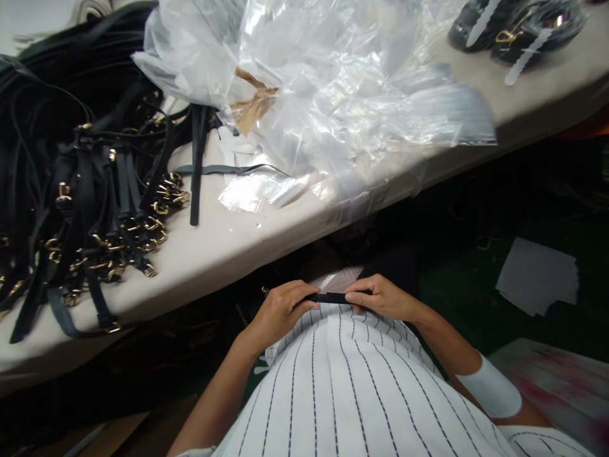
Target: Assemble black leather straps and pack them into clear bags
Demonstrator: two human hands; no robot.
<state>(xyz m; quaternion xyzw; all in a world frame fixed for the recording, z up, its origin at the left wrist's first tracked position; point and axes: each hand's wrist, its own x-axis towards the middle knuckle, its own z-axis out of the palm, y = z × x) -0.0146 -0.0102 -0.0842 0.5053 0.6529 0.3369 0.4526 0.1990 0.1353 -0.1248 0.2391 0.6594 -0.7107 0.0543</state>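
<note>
A black strap [332, 298] is stretched level between my two hands, close against the striped shirt. My left hand [284, 311] pinches it at one side, and a small gold-coloured metal piece shows just past that hand. On the other side my right hand [380, 297] grips the strap between thumb and fingers. Under and behind the strap lies something pale and shiny, partly hidden by the hands. A big heap of black straps with gold buckles [114, 254] lies on the table to the left.
The pale table [238, 244] runs slantwise ahead of me. Clear plastic bags [333, 82] are piled on it, with a torn brown paper scrap [254, 101]. Bagged coiled straps [537, 32] sit at the far right. White paper [537, 276] lies on the dark green floor.
</note>
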